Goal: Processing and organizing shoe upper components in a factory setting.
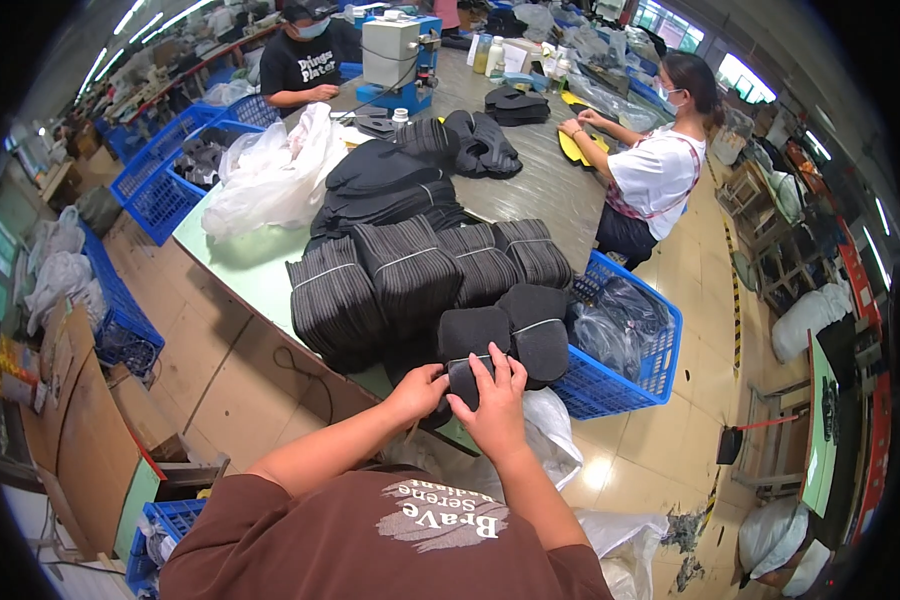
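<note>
A bundle of black rounded fabric pieces (475,328) sits at the table's near corner, with a thin pale band across it. My left hand (417,394) is closed at the bundle's left side, fingertips pinched near the band; what they grip is too small to make out. Over the bundle's near part lies my right hand (493,402), its fingers stretched and spread, touching the top by the band. Just to the right stands a second banded black bundle (538,325). Several banded stacks of dark pieces (407,262) form a row behind them.
A blue crate (620,395) with plastic-wrapped goods adjoins the table's right side. Loose black pieces (385,185) and a white plastic bag (275,170) lie farther back. One co-worker (655,150) handles yellow pieces at right; another (310,60) sits beyond, beside a blue-grey machine (395,60).
</note>
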